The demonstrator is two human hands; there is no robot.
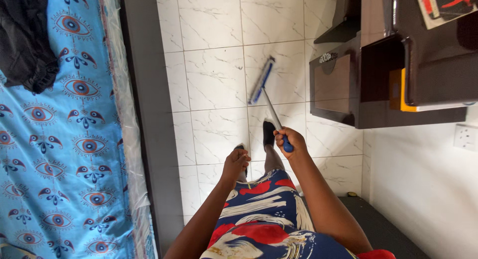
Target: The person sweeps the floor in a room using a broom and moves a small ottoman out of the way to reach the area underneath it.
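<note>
Blue rubber caps the end of a metal handle, and the right hand (290,138) is wrapped fully around it, fingers curled tight with no gap showing, so this hand is holding the floor squeegee (267,100). The handle runs from that fist up and away across the floor to a long, narrow blue-edged blade (262,81), which lies on the white marble-look tiles (214,80) at a slant, well apart from the feet. The left hand (235,163) hangs free beside the right one, loosely curled into a soft fist; it touches nothing and holds nothing that can be seen.

Below the hands are a patterned dress (264,219) in blue, red and white, and two feet in dark socks (269,132) planted on the tiles just behind the handle.

As for progress, the tiles around the blade look uniformly pale and glossy, with no visible puddle, streak or heap of dirt, so it cannot be told which part of the floor has been gone over and which has not. The blade sits near the middle of the open strip.

To the left of that strip stands a dark bed frame (149,114) with a blue eye-patterned sheet (64,139) and a dark garment (25,40) on it. To the right stands a dark wooden cabinet (378,80), and past it a white wall with a socket (465,137).
</note>
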